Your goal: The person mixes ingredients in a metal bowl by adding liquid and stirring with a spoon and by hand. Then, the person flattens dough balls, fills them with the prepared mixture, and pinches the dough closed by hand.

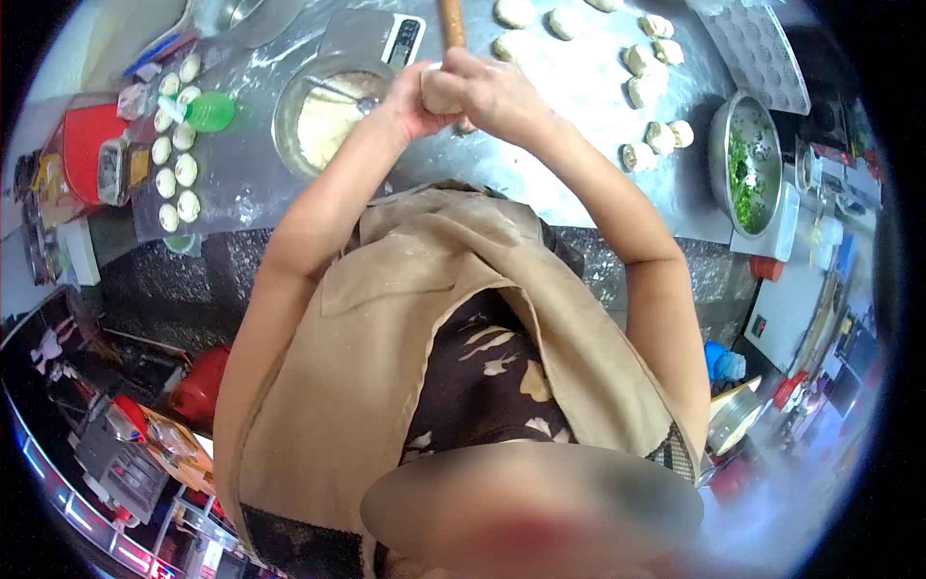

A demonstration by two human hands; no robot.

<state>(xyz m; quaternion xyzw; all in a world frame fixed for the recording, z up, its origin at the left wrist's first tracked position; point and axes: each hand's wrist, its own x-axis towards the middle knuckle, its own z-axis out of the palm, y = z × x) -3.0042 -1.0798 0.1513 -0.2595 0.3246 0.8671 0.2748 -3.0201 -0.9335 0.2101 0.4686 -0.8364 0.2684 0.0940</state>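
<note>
Over the metal worktop, my left hand point(413, 108) cups a round white ball of dough point(441, 90). My right hand point(497, 96) closes over it from the other side, fingers curled against the dough. Just beyond and partly beneath my hands lies a wooden rolling pin point(452, 26), its middle hidden by them. Left of my left hand stands a metal bowl point(285, 124) of pale filling point(326, 124) with a spoon point(365, 102) in it. A digital scale point(371, 41) sits behind that bowl.
Several dough pieces point(644, 92) lie at the right, with more round ones point(566, 23) at the back. Finished-looking dough balls point(186, 171) stand in two rows at the left, beside a green bottle point(210, 112). A metal bowl of chopped greens point(741, 174) is at the far right.
</note>
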